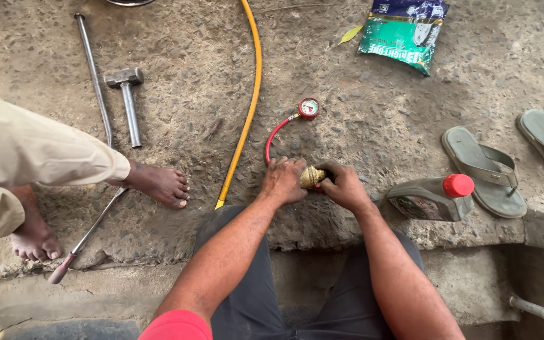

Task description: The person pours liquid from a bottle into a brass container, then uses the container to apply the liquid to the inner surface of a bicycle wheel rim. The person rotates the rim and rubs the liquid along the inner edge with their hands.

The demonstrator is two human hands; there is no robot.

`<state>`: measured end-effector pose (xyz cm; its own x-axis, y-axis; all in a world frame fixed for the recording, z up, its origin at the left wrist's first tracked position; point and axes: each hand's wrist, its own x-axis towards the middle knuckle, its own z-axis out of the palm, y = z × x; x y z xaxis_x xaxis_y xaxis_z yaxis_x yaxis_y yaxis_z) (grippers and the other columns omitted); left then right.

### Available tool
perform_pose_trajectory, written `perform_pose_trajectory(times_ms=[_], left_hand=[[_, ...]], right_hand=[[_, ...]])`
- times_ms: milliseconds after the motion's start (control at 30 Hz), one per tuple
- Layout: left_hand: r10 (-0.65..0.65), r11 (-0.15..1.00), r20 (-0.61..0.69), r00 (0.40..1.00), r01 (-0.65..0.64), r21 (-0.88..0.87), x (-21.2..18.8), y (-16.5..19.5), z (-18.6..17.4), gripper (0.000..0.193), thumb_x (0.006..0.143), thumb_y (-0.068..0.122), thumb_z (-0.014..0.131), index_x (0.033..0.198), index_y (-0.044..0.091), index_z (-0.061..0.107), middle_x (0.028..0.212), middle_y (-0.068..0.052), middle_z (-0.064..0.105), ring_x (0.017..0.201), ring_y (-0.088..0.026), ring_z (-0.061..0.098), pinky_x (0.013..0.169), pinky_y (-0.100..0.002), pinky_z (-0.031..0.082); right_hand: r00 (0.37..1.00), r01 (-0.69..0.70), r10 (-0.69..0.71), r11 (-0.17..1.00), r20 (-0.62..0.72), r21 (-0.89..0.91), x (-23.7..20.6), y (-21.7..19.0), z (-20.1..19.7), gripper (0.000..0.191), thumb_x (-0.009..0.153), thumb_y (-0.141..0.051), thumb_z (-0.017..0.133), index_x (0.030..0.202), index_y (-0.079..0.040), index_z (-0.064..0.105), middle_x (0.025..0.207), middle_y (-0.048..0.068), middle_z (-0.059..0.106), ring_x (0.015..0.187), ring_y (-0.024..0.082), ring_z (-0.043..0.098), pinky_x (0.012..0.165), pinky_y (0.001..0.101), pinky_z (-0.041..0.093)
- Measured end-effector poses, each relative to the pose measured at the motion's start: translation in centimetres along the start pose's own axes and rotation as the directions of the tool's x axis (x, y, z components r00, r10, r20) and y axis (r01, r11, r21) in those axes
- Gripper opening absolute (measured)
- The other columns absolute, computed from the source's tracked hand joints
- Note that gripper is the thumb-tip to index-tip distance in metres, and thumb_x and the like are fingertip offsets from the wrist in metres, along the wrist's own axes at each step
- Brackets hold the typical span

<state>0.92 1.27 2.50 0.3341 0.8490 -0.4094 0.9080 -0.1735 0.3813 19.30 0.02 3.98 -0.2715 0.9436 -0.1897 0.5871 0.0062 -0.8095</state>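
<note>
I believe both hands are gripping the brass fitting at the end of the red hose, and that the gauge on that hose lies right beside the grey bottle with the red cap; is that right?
Not quite. In the head view the left hand and right hand do grip the brass fitting on the red hose, but the gauge lies well away from the grey bottle, up near the yellow hose.

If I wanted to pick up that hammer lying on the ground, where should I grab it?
Probably the hammer by its straight metal handle, near the lower end away from the heavy head, coming from above. It lies flat, apart from the long bar beside it, so fingers can likely close around it.
</note>
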Motion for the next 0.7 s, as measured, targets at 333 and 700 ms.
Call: perform_pose_trajectory(times_ms=[333, 700], left_hand=[[0.075, 0.997, -0.059, 0.995, -0.074, 0.034, 0.7, -0.6, 1.7, 0.067, 0.075, 0.036, 0.088, 0.127, 0.013, 0.053, 0.126, -0.015, 0.065, 0.121, -0.031, 0.06, 0.113, -0.058, 0.035], [0.144, 0.978, -0.042, 0.989, -0.136, 0.157, 1.2, -0.8, 3.2, 0.055, 0.079, 0.038, 0.087, 0.119, 0.013, 0.06, 0.098, -0.005, 0.067, 0.099, -0.021, 0.064, 0.105, -0.047, 0.041]], right_hand=[[0.973, -0.214, 0.206, 0.974, 0.102, 0.078, -0.1, -0.4, -0.7, 0.041, 0.087, 0.001, 0.06, 0.127, -0.001, 0.065, 0.093, 0.016, 0.077, 0.071, 0.016, 0.076, 0.067, 0.0323, 0.066], [0.985, -0.158, 0.168, 0.963, 0.03, -0.219, 0.0, -0.5, 0.8, 0.031, 0.088, -0.01, 0.06, 0.116, -0.002, 0.07, 0.091, 0.016, 0.078, 0.078, 0.024, 0.077, 0.081, 0.0375, 0.063]])
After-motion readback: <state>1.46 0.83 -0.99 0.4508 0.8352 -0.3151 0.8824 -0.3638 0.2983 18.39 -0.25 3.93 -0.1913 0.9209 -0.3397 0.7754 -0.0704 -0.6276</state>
